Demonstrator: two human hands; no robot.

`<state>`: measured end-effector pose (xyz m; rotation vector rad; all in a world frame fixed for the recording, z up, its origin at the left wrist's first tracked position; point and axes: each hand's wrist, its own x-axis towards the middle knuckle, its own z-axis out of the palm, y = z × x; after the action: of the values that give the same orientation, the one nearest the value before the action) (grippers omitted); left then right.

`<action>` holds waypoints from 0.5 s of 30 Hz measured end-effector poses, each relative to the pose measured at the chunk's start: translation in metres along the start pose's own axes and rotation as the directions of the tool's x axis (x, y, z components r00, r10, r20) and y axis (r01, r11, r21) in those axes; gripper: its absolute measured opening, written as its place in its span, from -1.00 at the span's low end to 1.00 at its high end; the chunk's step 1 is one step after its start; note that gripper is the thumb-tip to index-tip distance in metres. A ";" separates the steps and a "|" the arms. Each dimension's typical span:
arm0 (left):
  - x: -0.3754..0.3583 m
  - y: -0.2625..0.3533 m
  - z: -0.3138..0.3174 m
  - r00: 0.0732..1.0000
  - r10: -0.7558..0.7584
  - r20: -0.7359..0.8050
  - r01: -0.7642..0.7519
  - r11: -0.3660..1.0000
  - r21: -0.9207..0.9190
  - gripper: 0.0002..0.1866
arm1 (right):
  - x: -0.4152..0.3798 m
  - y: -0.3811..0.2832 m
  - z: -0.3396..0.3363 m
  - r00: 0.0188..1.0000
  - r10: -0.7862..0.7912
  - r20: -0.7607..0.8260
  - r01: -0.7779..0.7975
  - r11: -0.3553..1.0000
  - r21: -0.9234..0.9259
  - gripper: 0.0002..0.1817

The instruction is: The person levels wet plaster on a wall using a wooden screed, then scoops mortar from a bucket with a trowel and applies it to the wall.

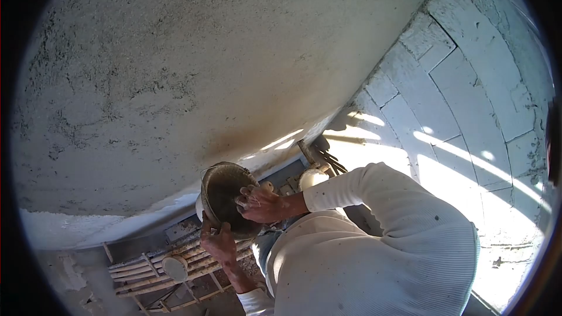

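Observation:
A bucket (212, 190) with a dark, grimy inside is tilted toward me close to the plastered wall. My left hand (219, 243) is closed on its near rim, thumb and fingers at the edge. My right hand (260, 203) reaches over the bucket's mouth with its fingers curled inward. I cannot tell what, if anything, those fingers hold. Pale smears mark the skin of both hands.
A rough plastered wall (193, 82) fills the upper left and meets a wall of large pale blocks (468, 99). Below stand a pole platform (140, 272), a pale round object (175, 268) and a white container (312, 179).

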<state>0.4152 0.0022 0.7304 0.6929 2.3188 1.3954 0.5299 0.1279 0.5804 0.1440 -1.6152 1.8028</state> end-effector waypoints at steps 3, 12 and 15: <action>-0.002 0.010 0.003 0.999 -0.049 0.013 0.047 0.994 0.102 -0.64 | 0.025 -0.012 -0.021 0.934 0.146 0.325 0.324 0.033 -0.946 -0.82; 0.006 -0.009 0.022 0.997 -0.007 -0.075 0.022 0.981 0.194 -0.55 | 0.081 -0.026 -0.041 0.773 0.612 0.170 -0.006 0.274 -0.962 -0.80; 0.000 -0.007 0.023 0.998 -0.010 -0.057 0.020 0.984 0.176 -0.46 | 0.112 -0.054 -0.064 0.639 0.763 0.095 -0.025 0.144 -0.989 -0.74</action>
<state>0.4254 0.0165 0.7139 0.6925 2.5091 1.2271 0.4992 0.2312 0.6697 -0.4374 -3.2894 0.6649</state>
